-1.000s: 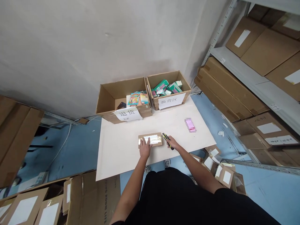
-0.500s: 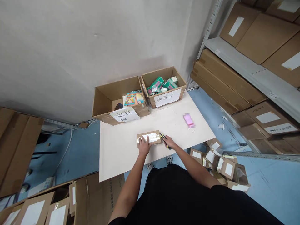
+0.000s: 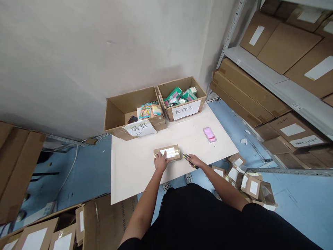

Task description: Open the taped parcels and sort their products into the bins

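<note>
A small taped cardboard box (image 3: 177,151) with a white label lies on the white table (image 3: 130,173) near its front edge. My left hand (image 3: 161,160) grips the box from the near side, fingers over the label and thumb along the front. In my right hand (image 3: 194,161) is a black and yellow utility knife (image 3: 187,157). Its tip points left towards the box's right end, with a small gap between them.
Two open cartons with handwritten signs stand at the back: the left carton (image 3: 111,130) holds colourful packs, the right carton (image 3: 170,114) green boxes. A pink blurred item (image 3: 209,134) lies on the right. Shelving (image 3: 262,69) rises at right; discarded boxes (image 3: 253,187) litter the floor.
My right hand has drawn the utility knife away from the box's right end, to the right and slightly nearer me. My left hand stays on the box.
</note>
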A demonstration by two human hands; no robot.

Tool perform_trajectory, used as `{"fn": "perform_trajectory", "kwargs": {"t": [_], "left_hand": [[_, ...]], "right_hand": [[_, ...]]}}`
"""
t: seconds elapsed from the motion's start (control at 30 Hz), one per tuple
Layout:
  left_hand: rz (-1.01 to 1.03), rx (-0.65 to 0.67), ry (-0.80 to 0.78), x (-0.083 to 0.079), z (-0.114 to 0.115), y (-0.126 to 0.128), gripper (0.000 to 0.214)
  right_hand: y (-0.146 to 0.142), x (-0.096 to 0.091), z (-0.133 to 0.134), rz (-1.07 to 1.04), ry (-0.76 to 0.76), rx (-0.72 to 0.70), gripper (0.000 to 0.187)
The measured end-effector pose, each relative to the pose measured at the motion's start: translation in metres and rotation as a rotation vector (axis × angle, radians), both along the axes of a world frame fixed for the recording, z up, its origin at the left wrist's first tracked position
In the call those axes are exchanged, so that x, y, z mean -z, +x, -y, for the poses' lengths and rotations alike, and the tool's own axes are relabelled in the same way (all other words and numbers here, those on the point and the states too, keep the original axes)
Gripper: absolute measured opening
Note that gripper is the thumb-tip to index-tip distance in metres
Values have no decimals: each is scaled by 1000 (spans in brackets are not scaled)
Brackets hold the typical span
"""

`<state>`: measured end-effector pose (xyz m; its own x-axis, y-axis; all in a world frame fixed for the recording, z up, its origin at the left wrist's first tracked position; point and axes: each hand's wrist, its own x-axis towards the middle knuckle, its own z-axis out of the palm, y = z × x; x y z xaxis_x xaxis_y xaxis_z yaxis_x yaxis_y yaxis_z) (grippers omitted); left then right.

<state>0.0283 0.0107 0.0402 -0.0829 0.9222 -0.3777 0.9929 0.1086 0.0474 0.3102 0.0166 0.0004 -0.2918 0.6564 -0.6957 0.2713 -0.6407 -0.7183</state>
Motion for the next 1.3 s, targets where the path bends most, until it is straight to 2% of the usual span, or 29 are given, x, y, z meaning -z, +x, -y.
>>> {"fn": "perform_trajectory", "kwargs": {"t": [0.07, 0.13, 0.27, 0.33, 0.43, 0.53, 0.63, 0.67, 0.73, 0.83, 0.9, 0.97, 1.0, 1.07, 1.17, 1.23, 1.3], "left_hand": [[28, 1, -3, -5, -12, -10, 75], [56, 17, -11, -10, -22, -21, 70], [48, 21, -63, -11, -26, -32, 73], [9, -46, -49, -8, -17, -32, 72], [5, -133, -61, -2, 9, -25, 69], [128, -56, -108, 3, 32, -15, 58], [144, 19, -16, 1, 31, -9, 43], [129, 47, 19, 0, 24, -7, 46], [126, 175, 31, -3, 1, -4, 65], [139, 447, -70, -4, -34, 0, 93], [128, 518, -135, 0, -45, 2, 103], [110, 468, -141, 6, -43, 2, 108], [96, 414, -127, 10, -37, 3, 109], [51, 268, -79, 17, -20, 6, 107], [-36, 79, -14, 23, 5, 13, 89], [-75, 28, 21, 25, 14, 18, 75], [-85, 14, 30, 25, 15, 20, 70]], "right_hand": [[-14, 5, 2, 58, 71, 145, 35], [-39, 10, 5, 120, 113, 224, 38], [-91, 16, -1, 327, 171, 226, 53], [-106, 13, -19, 454, 217, 197, 57], [-118, 1, -65, 611, 262, 109, 61], [-126, -19, -115, 681, 354, -8, 57], [-120, -35, -139, 692, 463, -75, 54], [-114, -37, -138, 692, 486, -64, 53], [-98, -36, -121, 691, 501, -28, 53], [-74, -19, -72, 691, 440, -81, 61], [-64, -4, -44, 671, 363, -147, 68], [-61, 5, -34, 663, 315, -159, 73], [-63, 7, -37, 670, 311, -157, 76], [-71, 5, -57, 694, 337, -152, 80], [-87, -6, -97, 680, 416, -172, 78], [-93, -12, -113, 632, 462, -132, 62], [-88, -13, -114, 543, 422, -35, 36]]}}
